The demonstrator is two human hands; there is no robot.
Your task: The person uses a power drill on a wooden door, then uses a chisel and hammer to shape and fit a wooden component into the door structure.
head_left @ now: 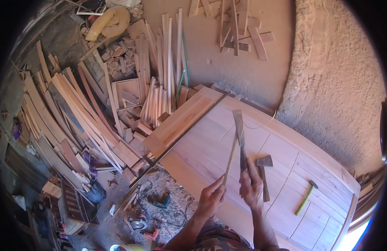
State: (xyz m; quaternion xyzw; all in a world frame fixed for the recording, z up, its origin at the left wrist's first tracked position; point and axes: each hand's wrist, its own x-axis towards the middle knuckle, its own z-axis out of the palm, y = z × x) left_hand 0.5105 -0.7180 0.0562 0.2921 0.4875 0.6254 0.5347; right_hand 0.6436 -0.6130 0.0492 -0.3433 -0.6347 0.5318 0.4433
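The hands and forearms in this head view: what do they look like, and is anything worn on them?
The left hand and right hand are human and ungloved, with no ring or watch that I can make out. The left forearm and right forearm are bare where visible, without cables. Dark, patterned clothing shows at the lower edge.

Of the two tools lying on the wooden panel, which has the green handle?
The hammer, farther from the right hand. The hatchet-like tool beside that hand has a brownish handle.
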